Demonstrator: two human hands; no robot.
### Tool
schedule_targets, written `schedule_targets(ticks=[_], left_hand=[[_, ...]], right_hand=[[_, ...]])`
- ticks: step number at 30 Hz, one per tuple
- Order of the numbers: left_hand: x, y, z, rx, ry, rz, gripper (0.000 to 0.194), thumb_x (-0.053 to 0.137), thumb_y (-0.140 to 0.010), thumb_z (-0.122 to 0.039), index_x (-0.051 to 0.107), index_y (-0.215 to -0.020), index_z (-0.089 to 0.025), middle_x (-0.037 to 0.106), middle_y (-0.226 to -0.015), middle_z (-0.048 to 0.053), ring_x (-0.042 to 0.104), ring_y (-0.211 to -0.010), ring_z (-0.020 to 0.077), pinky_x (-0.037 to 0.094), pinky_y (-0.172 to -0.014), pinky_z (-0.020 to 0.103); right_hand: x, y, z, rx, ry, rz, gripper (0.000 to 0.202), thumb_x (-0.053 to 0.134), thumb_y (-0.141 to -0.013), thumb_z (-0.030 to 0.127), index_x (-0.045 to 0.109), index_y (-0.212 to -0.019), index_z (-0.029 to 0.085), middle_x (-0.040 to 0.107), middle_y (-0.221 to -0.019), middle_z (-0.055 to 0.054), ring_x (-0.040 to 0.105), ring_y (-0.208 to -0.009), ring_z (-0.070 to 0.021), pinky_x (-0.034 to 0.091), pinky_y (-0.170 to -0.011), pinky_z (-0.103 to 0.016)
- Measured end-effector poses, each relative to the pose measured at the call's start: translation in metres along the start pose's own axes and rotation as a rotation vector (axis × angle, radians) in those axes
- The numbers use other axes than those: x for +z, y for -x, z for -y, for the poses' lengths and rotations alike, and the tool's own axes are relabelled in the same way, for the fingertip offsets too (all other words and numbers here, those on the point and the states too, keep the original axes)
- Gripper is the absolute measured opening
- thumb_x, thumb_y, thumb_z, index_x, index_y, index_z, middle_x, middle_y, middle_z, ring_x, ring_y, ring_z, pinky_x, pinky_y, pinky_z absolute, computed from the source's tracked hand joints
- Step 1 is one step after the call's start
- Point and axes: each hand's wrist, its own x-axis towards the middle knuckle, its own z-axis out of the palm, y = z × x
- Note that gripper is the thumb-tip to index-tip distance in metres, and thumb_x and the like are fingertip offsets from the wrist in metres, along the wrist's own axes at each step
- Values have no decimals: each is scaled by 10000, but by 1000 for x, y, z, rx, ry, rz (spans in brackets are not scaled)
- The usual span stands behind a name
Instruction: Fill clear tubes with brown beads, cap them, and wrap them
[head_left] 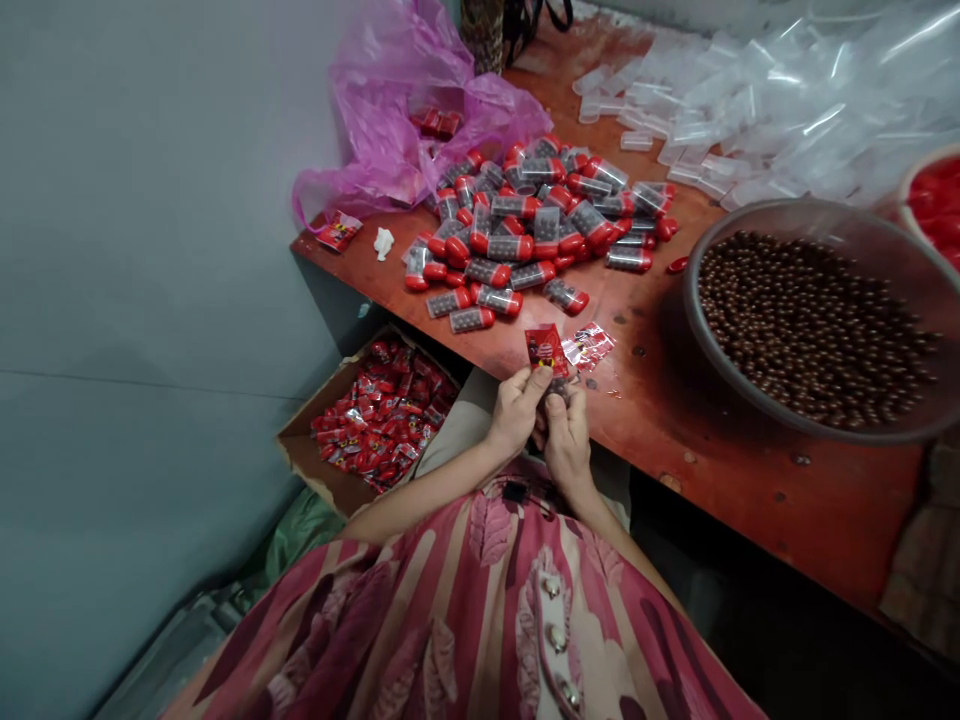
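Note:
Close together at the table's front edge, my two hands work in front of my lap. My left hand (517, 412) is closed, its thumb pinching a small red printed wrapper (545, 345). Beside it my right hand (568, 440) is closed on a clear capsule tube (557, 387) with dark balls inside; fingers cover much of it. The tube touches or overlaps the wrapper's lower edge; I cannot tell whether it is inside. More printed wrappers (591, 346) lie flat on the table just beyond my right hand. A heap of filled capsule tubes with red caps (517, 215) lies past my hands.
A grey tub (694, 300) of brown balls stands at right on the red table (750, 490). Empty clear tubes (697, 130) are piled behind, near a container of red caps (937, 205). A pink plastic bag (397, 90) sits at back left. Below, a cardboard box (300, 440) holds wrapped packets.

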Motion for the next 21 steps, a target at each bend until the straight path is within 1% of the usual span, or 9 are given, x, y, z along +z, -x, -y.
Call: schedule_targets(ticks=[3, 6, 8, 11, 12, 14, 16, 19, 21], left_hand=[[-3, 6, 5, -6, -94, 17, 432, 586, -752, -581, 616, -757, -150, 547, -479, -39, 459, -342, 61, 328, -344, 164], [-7, 8, 4, -72, -80, 117, 434, 589, -756, -572, 632, -897, -165, 550, -487, -54, 480, -321, 76, 348, -335, 173], [-8, 6, 1, -78, 41, 190, 455, 603, -752, -562, 635, -978, -168, 609, -560, -27, 556, -413, 90, 426, -419, 183], [-7, -1, -5, -88, 240, 249, 479, 625, -728, -577, 646, -936, -146, 661, -644, 22, 606, -531, 107, 471, -518, 197], [-6, -2, -7, -117, 271, 258, 482, 640, -711, -582, 641, -907, -141, 657, -631, 24, 591, -509, 102, 462, -499, 196], [-5, -5, -11, -203, 293, 268, 469, 675, -682, -568, 611, -885, -150, 614, -554, -11, 506, -391, 75, 408, -405, 187], [-2, -5, -14, -232, 318, 220, 441, 708, -665, -529, 561, -878, -172, 582, -526, -50, 409, -312, 44, 339, -337, 169], [1, -5, -15, -165, 333, 115, 447, 765, -620, -463, 516, -863, -181, 614, -609, -49, 433, -343, 35, 313, -324, 150], [4, -4, -16, -169, 303, 121, 452, 743, -633, -500, 534, -857, -167, 594, -591, -44, 432, -341, 42, 302, -304, 158]], right_hand=[[2, -2, 2, 3, -36, -88, 248, 511, -856, 472, 444, -896, 236, 421, -615, 70, 373, -432, -68, 293, -364, -186], [4, -6, 13, 127, -296, 5, 265, 507, -851, 489, 414, -830, 242, 340, -527, 107, 258, -333, -49, 218, -307, -179], [4, -8, 21, 212, -451, 88, 304, 491, -854, 513, 389, -781, 236, 310, -490, 117, 208, -294, -37, 180, -291, -171], [1, -9, 26, 316, -505, 226, 374, 464, -849, 575, 404, -748, 220, 329, -470, 110, 221, -271, -31, 175, -287, -166], [0, -8, 24, 334, -483, 255, 399, 450, -845, 602, 426, -753, 215, 348, -470, 103, 240, -270, -35, 187, -286, -169], [-2, -7, 19, 310, -376, 251, 464, 399, -845, 650, 484, -788, 198, 410, -480, 78, 310, -289, -53, 243, -293, -183], [-6, -5, 13, 199, -176, 177, 496, 381, -856, 648, 543, -881, 179, 498, -524, 45, 416, -347, -77, 335, -339, -198], [-13, -2, 7, -5, 183, 34, 387, 486, -861, 544, 577, -1009, 198, 574, -586, 36, 516, -436, -98, 420, -434, -211], [-15, -1, 6, -72, 309, -16, 294, 509, -871, 473, 588, -982, 213, 582, -581, 41, 535, -450, -103, 433, -460, -216]])
